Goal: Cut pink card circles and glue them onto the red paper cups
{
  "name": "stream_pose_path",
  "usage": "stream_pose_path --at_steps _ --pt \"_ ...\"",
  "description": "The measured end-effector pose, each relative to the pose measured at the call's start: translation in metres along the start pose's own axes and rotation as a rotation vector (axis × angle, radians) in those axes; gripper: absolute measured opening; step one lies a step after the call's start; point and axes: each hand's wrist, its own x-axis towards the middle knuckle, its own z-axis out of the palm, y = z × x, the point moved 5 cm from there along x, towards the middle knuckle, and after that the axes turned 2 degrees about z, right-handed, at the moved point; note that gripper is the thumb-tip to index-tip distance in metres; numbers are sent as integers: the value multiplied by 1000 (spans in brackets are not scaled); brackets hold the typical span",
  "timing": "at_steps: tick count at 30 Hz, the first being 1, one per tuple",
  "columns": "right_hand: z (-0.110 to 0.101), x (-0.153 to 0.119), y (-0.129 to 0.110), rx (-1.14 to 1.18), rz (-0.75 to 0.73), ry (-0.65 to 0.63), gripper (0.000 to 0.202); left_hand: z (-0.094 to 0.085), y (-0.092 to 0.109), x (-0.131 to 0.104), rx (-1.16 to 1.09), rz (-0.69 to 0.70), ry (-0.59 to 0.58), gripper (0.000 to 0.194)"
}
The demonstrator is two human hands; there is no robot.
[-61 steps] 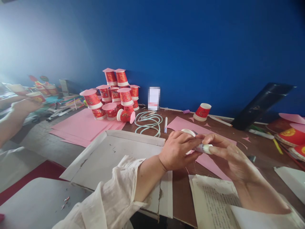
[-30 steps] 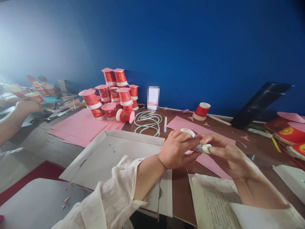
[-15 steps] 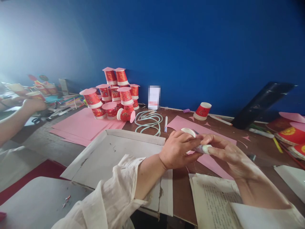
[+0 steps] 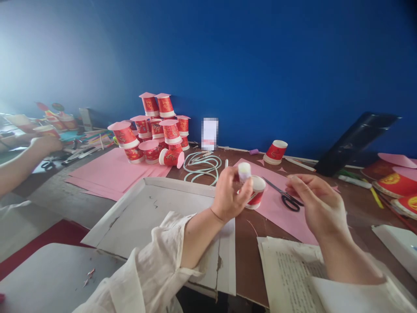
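Observation:
My left hand [image 4: 232,193] is wrapped round a glue stick [image 4: 244,172], its pale end facing up. Just behind that hand a red paper cup [image 4: 256,196] stands bottom up on the table, partly covered by my fingers. My right hand [image 4: 317,204] hovers over the right part of a pink paper sheet [image 4: 276,204], thumb and fingertips pinched together. Whether anything small is between them I cannot make out. Black-handled scissors [image 4: 288,200] lie on the pink sheet, left of my right fingertips.
Red cups with pink paper tops [image 4: 150,150] are stacked at the back left, beside pink sheets [image 4: 100,174]. A coiled pale cable [image 4: 202,167], another red cup [image 4: 275,152], printed pages [image 4: 289,274] and a white cardboard tray [image 4: 146,217] lie around. A co-worker's hand [image 4: 47,143] works at far left.
My hands have moved apart: the left went left with the glue stick upright, the right went right and left the stick. The cup and scissors now show more fully.

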Motion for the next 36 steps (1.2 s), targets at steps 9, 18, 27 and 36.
stream_pose_path --at_steps 9,18,27,36 --pt "15 -17 -16 -629 -476 226 22 13 -35 -7 -236 -523 -66 24" --pt "27 -22 -13 -793 -632 181 18 13 -27 -6 -264 -462 -78 26" --pt "31 -21 -7 -881 -627 186 22 11 -19 -4 -130 -355 -134 24" --pt "28 -21 -8 -740 -514 193 21 10 -15 -3 -100 -355 -129 23"
